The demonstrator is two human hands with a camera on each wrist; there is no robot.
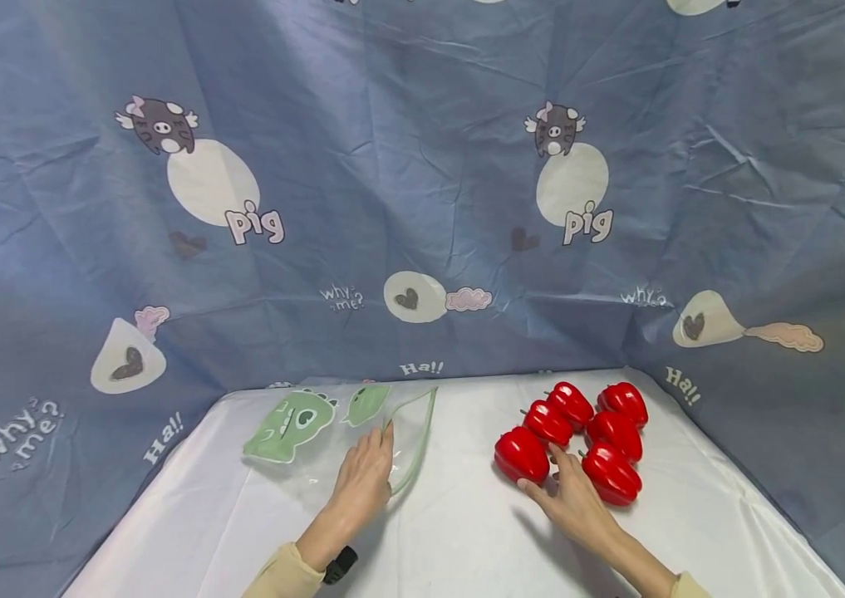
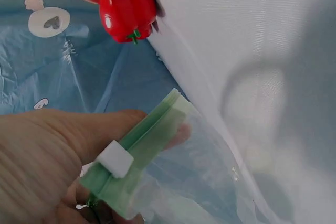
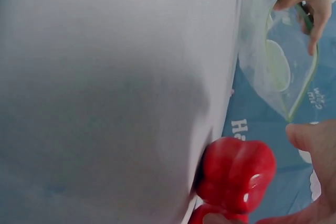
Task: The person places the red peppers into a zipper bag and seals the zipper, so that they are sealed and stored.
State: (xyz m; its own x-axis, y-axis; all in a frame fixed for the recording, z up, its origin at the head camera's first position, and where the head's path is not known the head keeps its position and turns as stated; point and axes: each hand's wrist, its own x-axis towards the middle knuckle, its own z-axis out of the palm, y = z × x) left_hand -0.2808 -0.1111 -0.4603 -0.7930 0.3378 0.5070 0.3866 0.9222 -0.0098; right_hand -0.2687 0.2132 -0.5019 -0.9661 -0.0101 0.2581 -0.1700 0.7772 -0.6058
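Left hand (image 1: 364, 475): fingers pinching green-edged clear plastic bag (image 1: 336, 444). Right hand (image 1: 579, 505): fingers spread beside glossy red bell pepper (image 1: 522, 454).

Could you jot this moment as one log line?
left hand: grips clear bag by green edge | right hand: beside red pepper | other peppers: five, on white cloth

The blue curtain (image 1: 407, 124) bears the words "pig", "why me?" and "Ha!!", each printed repeatedly.

Behind the clear bag (image 2: 144, 150), the left hand (image 2: 50, 156) is partly hidden; below the bag, the right wrist view crops one red pepper (image 3: 207, 209).
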